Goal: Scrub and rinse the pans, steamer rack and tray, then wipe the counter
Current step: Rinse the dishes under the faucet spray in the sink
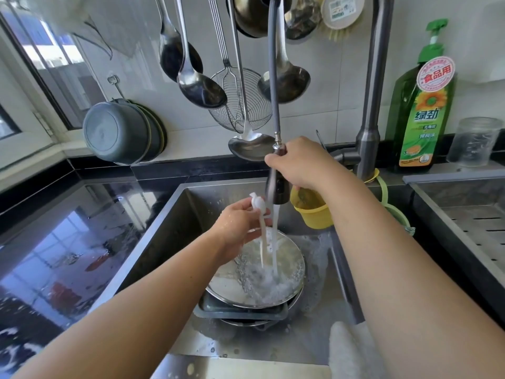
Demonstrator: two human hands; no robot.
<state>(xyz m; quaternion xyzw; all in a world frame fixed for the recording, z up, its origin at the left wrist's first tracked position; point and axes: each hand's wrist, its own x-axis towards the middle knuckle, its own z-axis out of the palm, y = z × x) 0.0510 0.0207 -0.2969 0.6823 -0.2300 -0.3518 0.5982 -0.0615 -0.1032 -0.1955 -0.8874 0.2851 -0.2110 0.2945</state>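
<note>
My left hand [240,228] pinches a white plastic utensil [261,214] with long thin prongs, held upright over the sink [169,220]. My right hand [303,162] grips the pull-out faucet sprayer [277,187], and its stream runs down beside the utensil. The water lands in a round steel pan [224,283] full of foam. That pan lies on a dark rectangular tray [210,310], and the rim of another steel piece [246,322] shows beneath the tray.
A yellow hanging basket [314,214] clings to the sink's back wall. Ladles and a wire skimmer [240,99] hang overhead. A green soap bottle [422,105] and glass jar [474,142] stand at right. Black wet counter [54,242] lies left, a drain rack [475,222] right, a white cloth [347,348] in front.
</note>
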